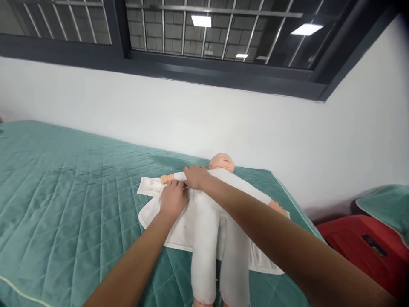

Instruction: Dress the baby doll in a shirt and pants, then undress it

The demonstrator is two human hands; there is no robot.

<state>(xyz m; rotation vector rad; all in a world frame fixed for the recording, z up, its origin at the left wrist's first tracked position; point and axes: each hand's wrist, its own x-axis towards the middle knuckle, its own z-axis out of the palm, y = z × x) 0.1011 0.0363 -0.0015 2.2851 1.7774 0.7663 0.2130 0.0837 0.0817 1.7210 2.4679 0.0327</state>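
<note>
A baby doll lies on its back, with a white body and limbs and a skin-toned head. Spread beneath it is an opened white garment, one sleeve stretched out beside the doll's hand. My left hand is closed at the doll's side, on the garment below the doll's arm. Close against it, my right hand bends over the doll's upper arm and side, fingers curled down. A thin pale strand shows between the hands; what the fingertips hold is hidden.
Green quilted cover lies under the doll and garment. A white wall rises behind, below a dark-framed window with metal bars. To the right, beyond the bed edge, stands a red plastic object with green cloth near it.
</note>
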